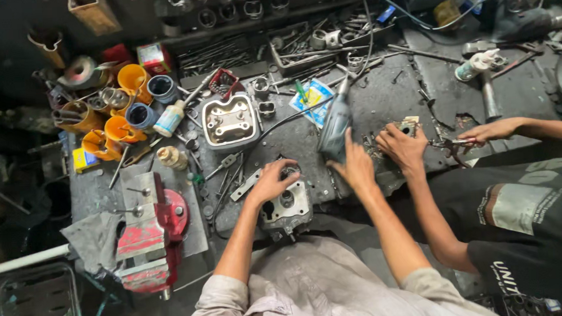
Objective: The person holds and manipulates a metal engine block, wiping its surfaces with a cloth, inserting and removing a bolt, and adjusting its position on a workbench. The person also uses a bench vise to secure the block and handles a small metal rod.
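Nearest you, at the bench's near edge, sits the cylinder head (287, 208), a grey metal casting. Your left hand (270, 181) rests on its top, fingers curled over the upper rim and pressed close together. Just right of it, your right hand (356, 166) reaches for the grey rotary tool (335, 127), fingers spread, fingertips touching its lower body (whether they grip it cannot be told). At near left stands a red bench vise (150, 233). Farther right, another person's two hands (404, 147) work on small parts. Beyond the casting lies a metal cover (230, 122), its hollow side up. At far left stand orange cups (122, 108) among loose tools.
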